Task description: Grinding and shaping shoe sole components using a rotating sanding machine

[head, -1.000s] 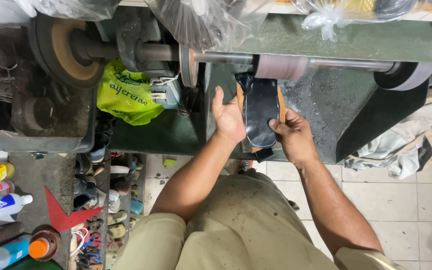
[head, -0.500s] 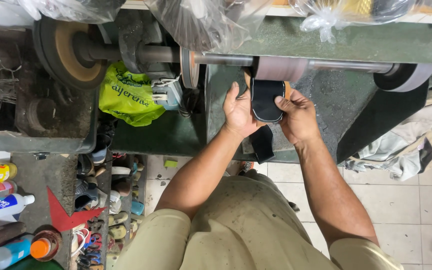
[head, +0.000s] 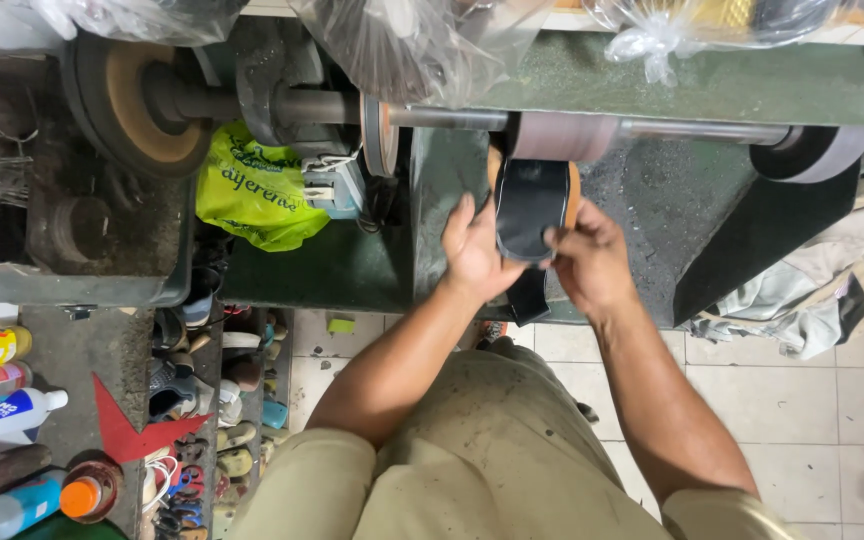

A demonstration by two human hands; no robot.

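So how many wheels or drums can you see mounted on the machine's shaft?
4. A large tan-faced wheel at far left, a thin disc left of centre, a pinkish drum above the dark sole held by both hands, and a grey drum at right. Plastic bags may hide more.

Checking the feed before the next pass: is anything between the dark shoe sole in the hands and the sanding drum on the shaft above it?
Nothing visible. The left hand and right hand hold the dark sole directly, its top edge right at the sanding drum. Whether they touch cannot be told.
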